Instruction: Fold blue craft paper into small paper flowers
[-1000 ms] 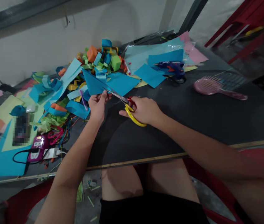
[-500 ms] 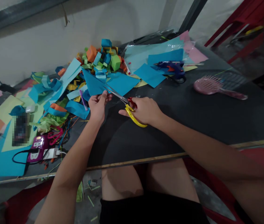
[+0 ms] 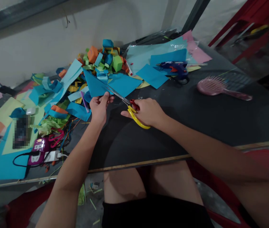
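Observation:
My left hand (image 3: 100, 106) pinches the lower edge of a blue sheet of paper (image 3: 93, 85) between thumb and fingers. A pair of scissors (image 3: 135, 117), with one yellow and one red handle, is held in my right hand (image 3: 148, 110). The scissor blades point up and left, lying at the blue paper's edge close to my left fingertips. Another blue sheet (image 3: 126, 84) lies just behind the blades. Beyond my left hand rises a pile of folded paper shapes (image 3: 101, 60) in orange, green and blue.
To the right lie a pink hairbrush (image 3: 212, 87) and a blue glue gun (image 3: 176, 68) near a blue square (image 3: 152, 76). At the left are a phone (image 3: 21, 131), a purple power strip (image 3: 39, 150) with cords, and paper scraps. The table's front edge (image 3: 139, 164) runs above my lap.
Almost nothing differs; both hands, the scissors and the blue paper keep nearly the same places, with only a very slight shift.

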Action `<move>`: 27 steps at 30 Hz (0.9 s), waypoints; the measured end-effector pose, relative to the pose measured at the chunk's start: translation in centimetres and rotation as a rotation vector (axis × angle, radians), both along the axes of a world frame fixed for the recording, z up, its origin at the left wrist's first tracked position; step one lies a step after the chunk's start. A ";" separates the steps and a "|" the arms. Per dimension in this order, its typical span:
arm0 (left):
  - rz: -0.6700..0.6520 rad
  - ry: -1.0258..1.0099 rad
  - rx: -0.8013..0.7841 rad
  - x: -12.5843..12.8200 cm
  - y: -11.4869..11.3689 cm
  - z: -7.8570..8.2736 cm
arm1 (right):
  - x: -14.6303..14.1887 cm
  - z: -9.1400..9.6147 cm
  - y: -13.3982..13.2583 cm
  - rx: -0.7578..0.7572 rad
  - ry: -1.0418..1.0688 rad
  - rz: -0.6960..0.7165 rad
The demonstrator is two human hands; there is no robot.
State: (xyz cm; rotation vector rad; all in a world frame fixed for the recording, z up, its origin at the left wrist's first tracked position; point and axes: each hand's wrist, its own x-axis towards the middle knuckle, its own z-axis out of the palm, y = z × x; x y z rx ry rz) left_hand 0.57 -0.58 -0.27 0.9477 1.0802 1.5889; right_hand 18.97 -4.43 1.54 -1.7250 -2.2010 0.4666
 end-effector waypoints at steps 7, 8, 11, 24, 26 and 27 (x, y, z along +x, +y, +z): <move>0.026 0.005 -0.041 0.1 -0.1 0.2 | -0.1 0.2 -0.1 0.002 0.001 -0.001; 0.023 0.007 -0.041 0.1 -0.1 0.2 | -0.1 0.2 -0.1 0.005 0.007 -0.001; 0.011 0.013 -0.031 0.2 -0.1 0.2 | -0.1 0.0 -0.1 0.019 0.019 0.003; 0.031 -0.003 -0.038 0.3 -0.4 0.5 | -0.3 0.2 -0.2 -0.002 0.039 -0.013; 0.033 -0.009 -0.042 0.4 -0.3 0.6 | -0.3 0.2 -0.2 0.005 0.042 -0.019; 0.034 -0.012 -0.041 0.4 -0.3 0.6 | -0.3 0.1 -0.2 0.009 0.042 -0.020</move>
